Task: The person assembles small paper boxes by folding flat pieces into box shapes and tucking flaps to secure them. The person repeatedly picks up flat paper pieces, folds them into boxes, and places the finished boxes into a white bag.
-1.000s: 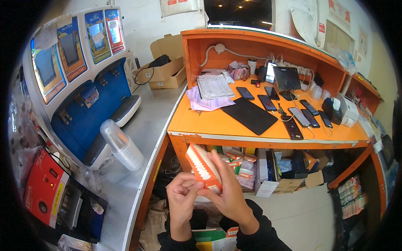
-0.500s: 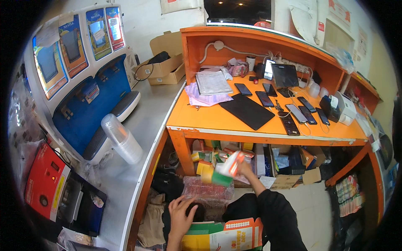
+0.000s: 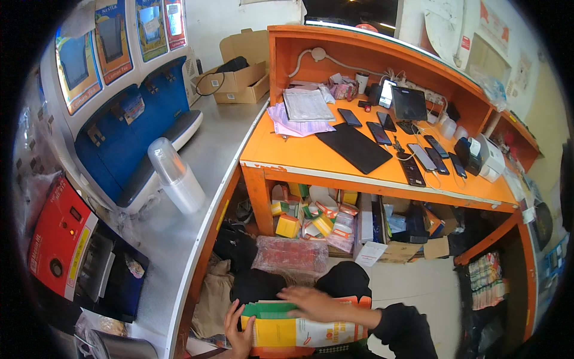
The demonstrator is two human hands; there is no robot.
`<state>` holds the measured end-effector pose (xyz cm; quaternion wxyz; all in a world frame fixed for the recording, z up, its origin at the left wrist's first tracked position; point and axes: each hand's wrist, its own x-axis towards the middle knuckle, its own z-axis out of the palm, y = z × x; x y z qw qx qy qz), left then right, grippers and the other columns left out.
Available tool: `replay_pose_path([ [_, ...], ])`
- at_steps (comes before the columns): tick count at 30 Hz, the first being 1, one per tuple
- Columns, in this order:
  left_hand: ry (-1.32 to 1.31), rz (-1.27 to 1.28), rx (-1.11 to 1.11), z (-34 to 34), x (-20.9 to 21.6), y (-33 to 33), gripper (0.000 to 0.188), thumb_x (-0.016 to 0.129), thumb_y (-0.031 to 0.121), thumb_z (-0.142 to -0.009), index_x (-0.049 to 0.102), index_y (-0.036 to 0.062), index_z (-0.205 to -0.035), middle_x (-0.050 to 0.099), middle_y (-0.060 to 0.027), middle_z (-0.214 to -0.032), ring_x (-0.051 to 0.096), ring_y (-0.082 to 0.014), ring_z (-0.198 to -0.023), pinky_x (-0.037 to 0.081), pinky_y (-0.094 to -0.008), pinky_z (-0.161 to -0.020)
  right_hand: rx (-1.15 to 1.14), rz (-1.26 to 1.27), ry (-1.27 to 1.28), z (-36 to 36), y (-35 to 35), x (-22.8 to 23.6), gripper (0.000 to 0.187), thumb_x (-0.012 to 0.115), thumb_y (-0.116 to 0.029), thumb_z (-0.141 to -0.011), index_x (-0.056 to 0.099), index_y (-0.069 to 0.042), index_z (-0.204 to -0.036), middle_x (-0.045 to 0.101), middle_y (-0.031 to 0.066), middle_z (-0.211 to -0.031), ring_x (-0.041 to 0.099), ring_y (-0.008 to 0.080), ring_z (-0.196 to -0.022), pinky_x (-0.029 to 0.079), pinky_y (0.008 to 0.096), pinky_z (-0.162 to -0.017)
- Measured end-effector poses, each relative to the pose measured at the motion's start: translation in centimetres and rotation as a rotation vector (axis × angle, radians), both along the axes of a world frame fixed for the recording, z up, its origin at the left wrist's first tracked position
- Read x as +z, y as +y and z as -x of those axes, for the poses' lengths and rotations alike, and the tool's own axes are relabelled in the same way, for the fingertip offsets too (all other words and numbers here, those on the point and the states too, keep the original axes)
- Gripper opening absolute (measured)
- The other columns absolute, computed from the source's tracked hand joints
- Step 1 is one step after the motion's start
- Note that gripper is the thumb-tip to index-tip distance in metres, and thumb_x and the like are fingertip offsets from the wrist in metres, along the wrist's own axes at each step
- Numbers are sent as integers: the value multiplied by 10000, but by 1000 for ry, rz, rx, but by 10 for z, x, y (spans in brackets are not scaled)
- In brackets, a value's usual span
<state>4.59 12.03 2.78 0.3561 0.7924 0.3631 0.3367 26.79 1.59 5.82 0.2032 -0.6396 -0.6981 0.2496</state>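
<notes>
On my lap lies a stack of printed, flat carton blanks (image 3: 281,332) in yellow, white, green and orange. My left hand (image 3: 238,332) grips the stack's left edge, with the thumb over the top. Across the upper part, by the green flaps (image 3: 269,310), reaches my right hand (image 3: 317,305). Its fingers are stretched out to the left and slightly blurred, and nothing shows in them. Under the orange desk is a heap of small folded cartons (image 3: 317,221) in yellow, green and white.
A plastic-wrapped red bundle (image 3: 287,254) sits just beyond my knees. The orange desk (image 3: 281,152) carries several phones, a black tablet and papers. On the left steel counter (image 3: 224,128) stand stacked clear cups (image 3: 176,179), a drinks dispenser (image 3: 107,137) and a red sealing machine (image 3: 63,239).
My right hand has come back from the heap under the desk without the white, green and yellow carton it held. My left hand has shifted to the stack's edge. The view has tilted slightly down.
</notes>
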Motion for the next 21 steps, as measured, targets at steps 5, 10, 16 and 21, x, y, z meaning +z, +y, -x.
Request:
replay_pose_path([
  [5,-97,-71,-10,-2,-16,-12,297,665,19,-752,612,-2,-1044,574,-170,-1187,496,-337,-1170,295,-465,-1040,-211,-181,-251,72,-11,-16,651,535,-326,-879,247,-68,-1403,361,194,-1375,329,322,-1297,228,468,-1078],
  [10,-249,-42,-113,6,-11,-19,201,639,-22,-767,603,1,-963,640,-140,-1040,569,-302,-1066,385,-421,-963,-331,-277,20,71,-19,-18,567,601,-278,-842,389,-78,-1328,416,138,-1333,364,298,-1274,265,459,-1069],
  [16,-331,201,-8,0,1,-12,258,604,-39,-803,564,-8,-1056,647,-141,-980,615,-206,-927,456,-291,-838,-385,-440,124,66,-13,-5,246,697,-149,-751,614,-84,-974,585,85,-876,551,273,-838,430,361,-728],
  [21,-294,249,103,12,-7,-6,256,578,-7,-837,566,-2,-1092,636,-100,-913,600,-166,-871,456,-276,-800,-481,-260,186,53,-1,-10,251,671,-162,-774,594,-95,-1004,595,102,-891,570,298,-820,430,377,-743],
])
